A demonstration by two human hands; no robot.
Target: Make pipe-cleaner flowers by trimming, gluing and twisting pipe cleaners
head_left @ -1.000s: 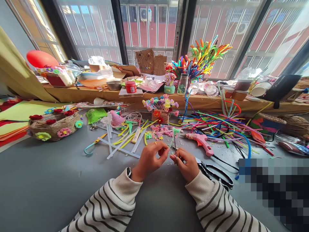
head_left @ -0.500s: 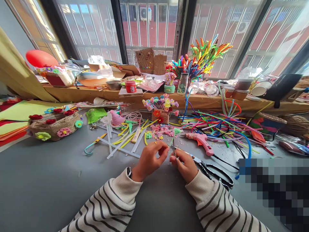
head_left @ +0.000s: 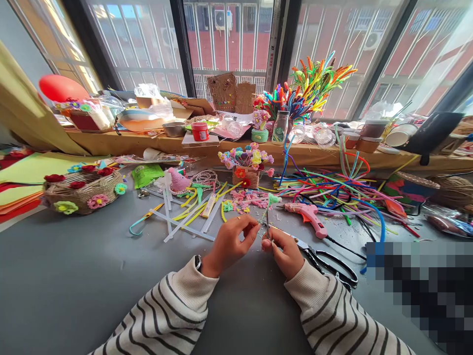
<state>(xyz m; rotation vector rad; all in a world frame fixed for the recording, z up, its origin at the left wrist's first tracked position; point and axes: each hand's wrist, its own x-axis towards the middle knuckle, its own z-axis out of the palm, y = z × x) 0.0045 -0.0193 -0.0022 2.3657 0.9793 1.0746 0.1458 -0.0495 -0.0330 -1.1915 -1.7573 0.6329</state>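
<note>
My left hand (head_left: 236,239) is closed in a pinch on the thin green stem of a small mint-green fuzzy flower (head_left: 273,199). Its head tilts up to the right, above my fingers. My right hand (head_left: 284,250) is closed round a slim pointed metal tool (head_left: 268,224). The tool points upward beside the stem, near the flower head; whether it touches the stem I cannot tell. Large black-handled scissors (head_left: 334,264) lie on the table beside my right hand, their blades partly behind it. A pink glue gun (head_left: 306,217) rests just beyond.
Pink and green fluffy scraps (head_left: 251,198) lie ahead, with clear glue sticks (head_left: 181,227) to the left. Several colourful pipe cleaners (head_left: 332,190) are heaped at the right. A flower-trimmed twine basket (head_left: 83,190) stands left; a small basket of fuzzy flowers (head_left: 246,175) stands behind.
The mint-green flower has shifted slightly right and up, and its stem leans more to the right. Both hands have barely moved.
</note>
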